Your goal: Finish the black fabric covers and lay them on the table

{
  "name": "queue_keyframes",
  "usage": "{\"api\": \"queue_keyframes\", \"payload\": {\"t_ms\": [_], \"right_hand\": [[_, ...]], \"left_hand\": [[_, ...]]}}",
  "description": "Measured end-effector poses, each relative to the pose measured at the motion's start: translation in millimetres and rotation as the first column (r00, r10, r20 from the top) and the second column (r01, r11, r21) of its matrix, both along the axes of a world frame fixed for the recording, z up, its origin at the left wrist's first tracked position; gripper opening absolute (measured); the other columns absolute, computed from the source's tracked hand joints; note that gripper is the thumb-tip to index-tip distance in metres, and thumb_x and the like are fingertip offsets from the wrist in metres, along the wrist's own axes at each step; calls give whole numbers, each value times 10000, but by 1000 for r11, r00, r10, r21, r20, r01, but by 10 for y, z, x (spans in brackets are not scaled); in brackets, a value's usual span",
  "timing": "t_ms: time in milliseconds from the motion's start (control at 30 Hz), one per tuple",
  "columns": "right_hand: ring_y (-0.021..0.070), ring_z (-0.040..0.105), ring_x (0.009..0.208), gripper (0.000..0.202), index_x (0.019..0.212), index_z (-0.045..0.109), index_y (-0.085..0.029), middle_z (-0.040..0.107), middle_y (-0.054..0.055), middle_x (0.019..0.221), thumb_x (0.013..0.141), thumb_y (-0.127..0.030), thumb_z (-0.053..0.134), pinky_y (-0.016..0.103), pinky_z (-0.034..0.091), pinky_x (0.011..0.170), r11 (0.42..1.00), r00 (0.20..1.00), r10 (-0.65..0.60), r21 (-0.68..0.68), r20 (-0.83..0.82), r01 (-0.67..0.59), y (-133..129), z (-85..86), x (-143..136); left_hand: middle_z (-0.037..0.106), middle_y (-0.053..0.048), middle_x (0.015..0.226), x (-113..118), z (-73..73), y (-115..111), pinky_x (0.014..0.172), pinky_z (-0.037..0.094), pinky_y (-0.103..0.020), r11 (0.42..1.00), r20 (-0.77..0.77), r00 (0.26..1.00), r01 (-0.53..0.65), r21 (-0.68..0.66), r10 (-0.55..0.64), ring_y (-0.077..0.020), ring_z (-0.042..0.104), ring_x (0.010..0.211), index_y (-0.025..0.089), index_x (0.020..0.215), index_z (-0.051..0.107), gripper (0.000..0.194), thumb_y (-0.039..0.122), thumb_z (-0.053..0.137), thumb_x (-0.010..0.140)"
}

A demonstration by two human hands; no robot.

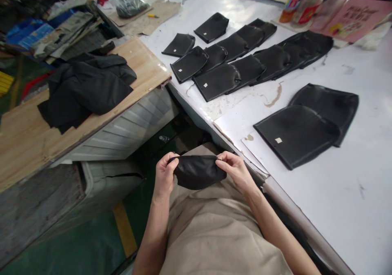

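Over my lap, a black leather-like piece (199,172) is stretched between my two hands, its upper edge nearly straight and its lower edge curved. My left hand (165,172) pinches its left corner between thumb and fingers. At the opposite corner, my right hand (235,168) grips it the same way. To the right on the white table, two larger black pieces (298,134) overlap, the front one bearing a small white sticker. Farther back lie rows of similar overlapping black pieces (217,80), several with white stickers.
A crumpled heap of black material (88,87) lies on a wooden board (150,65) at left. The white table's edge (226,134) runs along my right side. Jars (310,7) and a pink box (358,20) stand at the back right. A plastic bag (128,3) sits at the back.
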State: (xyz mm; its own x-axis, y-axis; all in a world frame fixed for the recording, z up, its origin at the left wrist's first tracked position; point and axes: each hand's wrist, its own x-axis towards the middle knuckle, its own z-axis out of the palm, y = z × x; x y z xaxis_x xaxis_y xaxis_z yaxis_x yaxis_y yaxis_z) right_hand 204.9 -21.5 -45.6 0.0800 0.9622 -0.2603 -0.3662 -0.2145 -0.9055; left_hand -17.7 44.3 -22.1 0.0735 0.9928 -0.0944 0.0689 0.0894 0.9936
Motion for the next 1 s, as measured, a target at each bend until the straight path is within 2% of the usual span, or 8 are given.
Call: {"api": "queue_keyframes", "payload": {"t_ms": [100,167,333,500,633,767,867,1000], "right_hand": [[131,524,629,310,745,610,-202,597,-16,704,776,-450,793,237,405,574,999,991,22,-43,-130,-27,6,15,16],[136,526,630,329,739,587,-205,593,-10,708,776,-465,786,236,409,561,998,989,12,-59,-148,-21,13,25,22],[146,539,657,338,755,551,-212,592,2,742,807,-483,746,241,432,570,998,997,-46,-42,-55,44,20,28,13],[175,582,789,261,787,569,-220,630,22,868,878,-439,680,283,480,711,990,987,-95,120,129,79,25,45,18],[215,613,1001,139,906,601,-234,651,53,1061,891,-349,677,329,489,867,964,950,-108,266,292,28,41,70,46],[228,624,1012,93,907,642,-236,656,59,1050,882,-304,700,358,483,908,952,869,-108,301,483,-49,65,108,40],[235,626,1025,98,835,650,-235,647,65,1036,880,-302,706,369,483,914,950,860,-134,312,493,-30,81,145,5],[239,607,1097,115,803,649,-238,639,64,1121,869,-297,723,389,454,988,948,916,-105,316,386,-25,79,178,-23]], "left_hand": [[435,17,666,15,1,-5,581,336,-248,1000,4,1000,15,-3,-15,-128,372,630,186,637,518,221,300,600,807],[416,18,665,30,4,-12,574,336,-247,1000,2,1000,18,0,-18,-124,365,623,186,632,488,239,303,599,809],[373,20,637,67,36,-22,552,330,-250,1000,-115,993,23,-1,-23,-124,350,594,198,617,417,291,356,574,804],[374,23,619,85,84,-23,553,336,-256,999,-156,987,34,7,-32,-128,359,585,204,604,403,306,367,568,804],[384,20,631,104,99,-38,563,340,-259,998,-175,983,52,24,-47,-133,367,600,204,617,425,294,361,560,825],[398,20,643,130,118,-58,582,347,-258,996,-210,975,79,47,-67,-139,378,619,202,640,461,276,356,551,851],[396,24,662,147,132,-72,602,340,-254,992,-218,971,116,57,-101,-137,379,637,199,660,475,277,341,545,886],[400,27,688,172,133,-80,617,334,-248,992,-213,973,105,71,-88,-134,387,659,196,693,492,267,329,546,918]]}}
